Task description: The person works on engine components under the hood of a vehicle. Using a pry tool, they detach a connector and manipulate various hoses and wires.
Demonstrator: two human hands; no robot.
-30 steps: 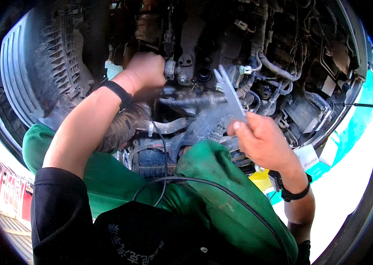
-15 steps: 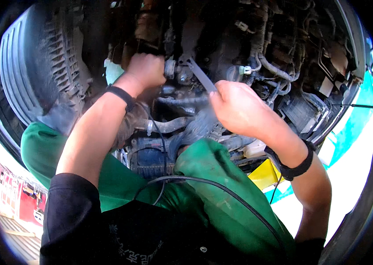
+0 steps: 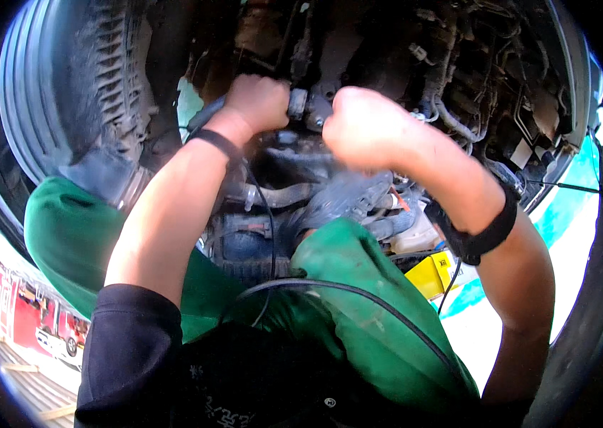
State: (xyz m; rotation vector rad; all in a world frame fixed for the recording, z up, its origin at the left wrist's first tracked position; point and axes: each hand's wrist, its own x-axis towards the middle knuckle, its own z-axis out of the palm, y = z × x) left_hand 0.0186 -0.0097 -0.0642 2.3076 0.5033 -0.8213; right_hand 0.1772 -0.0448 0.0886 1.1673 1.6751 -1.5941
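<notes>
My left hand (image 3: 257, 103) is closed in a fist next to a ribbed metal fitting (image 3: 298, 104). A dark rounded bar (image 3: 207, 114) shows on the other side of that fist; whether the fingers wrap it is hidden. Just right of the fitting, my right hand (image 3: 367, 130) is also closed, its knuckles close to a dark metal joint (image 3: 318, 113). The flat grey wrench seen in this hand earlier is hidden by the hand now. Blur softens the right hand's outline.
A vehicle's underside with hoses (image 3: 284, 194) and wiring surrounds my hands. The ribbed tyre (image 3: 34, 100) stands at left. A yellow box (image 3: 433, 277) lies beyond my right knee, on the right. A black cable (image 3: 366, 303) loops across my green trousers (image 3: 358, 278).
My right hand has moved up and left, closer to my left fist, and the grey wrench has gone out of sight. The view has shifted slightly; my left hand stays beside the fitting.
</notes>
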